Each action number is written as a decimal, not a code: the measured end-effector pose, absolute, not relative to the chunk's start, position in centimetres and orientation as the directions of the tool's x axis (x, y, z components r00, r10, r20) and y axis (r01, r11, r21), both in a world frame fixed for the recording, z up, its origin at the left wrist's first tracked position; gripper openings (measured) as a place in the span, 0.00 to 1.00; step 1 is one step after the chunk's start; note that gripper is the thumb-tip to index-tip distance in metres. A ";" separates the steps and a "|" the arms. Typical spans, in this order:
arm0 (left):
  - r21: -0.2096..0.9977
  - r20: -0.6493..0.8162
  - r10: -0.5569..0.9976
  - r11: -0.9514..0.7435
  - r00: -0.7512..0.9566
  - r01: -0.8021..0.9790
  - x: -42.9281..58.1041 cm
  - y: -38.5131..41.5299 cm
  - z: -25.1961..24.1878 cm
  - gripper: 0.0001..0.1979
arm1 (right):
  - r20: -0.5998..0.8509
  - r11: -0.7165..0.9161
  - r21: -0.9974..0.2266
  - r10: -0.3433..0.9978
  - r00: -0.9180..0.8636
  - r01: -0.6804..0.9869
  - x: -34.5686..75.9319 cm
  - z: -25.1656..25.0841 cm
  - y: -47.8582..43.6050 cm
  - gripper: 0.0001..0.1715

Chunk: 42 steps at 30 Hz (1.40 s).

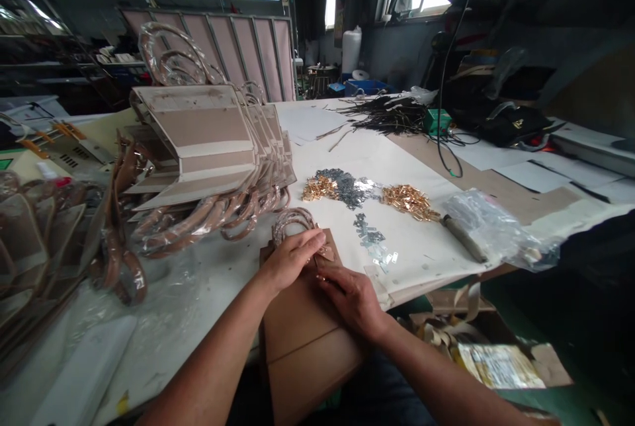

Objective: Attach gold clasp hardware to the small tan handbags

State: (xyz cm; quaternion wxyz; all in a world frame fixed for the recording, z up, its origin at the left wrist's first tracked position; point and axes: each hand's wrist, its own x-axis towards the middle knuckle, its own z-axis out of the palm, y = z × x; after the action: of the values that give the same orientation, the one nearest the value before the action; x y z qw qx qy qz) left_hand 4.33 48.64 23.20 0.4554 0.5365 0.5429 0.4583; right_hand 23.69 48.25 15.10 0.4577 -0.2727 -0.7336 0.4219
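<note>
A brown handbag point(302, 333) lies across the table edge and my lap, its plastic-wrapped handles point(294, 219) pointing away from me. My left hand point(296, 257) rests on the bag's far end beside the handles, fingers stretched out flat. Close to it, my right hand point(353, 295) bends its fingers together over the bag's surface. A tiny gold glint shows at those fingertips; what they hold is too small to make out. Beyond the hands are gold metal pieces point(407, 201), a second gold heap point(320, 188) and flat grey metal plates point(351, 189).
Stacked unfinished bags point(213, 128) with wrapped handles stand on the left. A grey rod point(464, 239) and clear plastic bags point(496, 224) lie at the right. Black strips point(391, 112) are piled farther back. Below the table's right edge sits an open carton point(476, 327).
</note>
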 end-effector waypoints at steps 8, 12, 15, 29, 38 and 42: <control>0.924 0.132 0.988 -0.091 -0.086 0.373 5.2 48.1 21.3 0.21 | 0.396 0.452 -0.890 0.837 -0.377 0.068 24.0 16.4 50.2 0.15; 0.634 0.400 0.917 -0.266 -0.014 0.726 5.6 47.6 19.2 0.16 | 0.197 0.228 -0.971 0.929 -0.312 0.067 25.8 16.2 53.0 0.18; 0.458 0.422 0.907 -0.216 0.003 0.862 6.2 47.6 19.0 0.16 | 0.166 0.207 -0.976 0.915 -0.366 0.073 26.6 16.3 53.8 0.20; 0.272 0.108 0.985 0.100 -0.133 0.957 7.0 48.3 22.0 0.15 | 0.301 0.499 -0.782 0.827 -0.475 0.374 26.9 17.6 53.2 0.13; 0.432 -0.098 0.970 0.243 -0.223 0.869 6.4 48.8 22.9 0.14 | 0.206 0.355 -0.867 0.895 -0.396 0.351 26.5 17.0 51.9 0.12; 0.464 -0.101 0.973 0.232 -0.209 0.855 6.1 48.6 22.8 0.13 | 0.224 0.384 -0.841 0.889 -0.400 0.381 26.5 17.6 51.2 0.13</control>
State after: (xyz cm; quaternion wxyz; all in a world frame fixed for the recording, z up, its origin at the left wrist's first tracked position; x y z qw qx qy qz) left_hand 6.11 48.61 22.80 0.1890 0.5999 0.7617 0.1555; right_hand 26.49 51.20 17.57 0.3503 -0.4209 -0.7544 0.3620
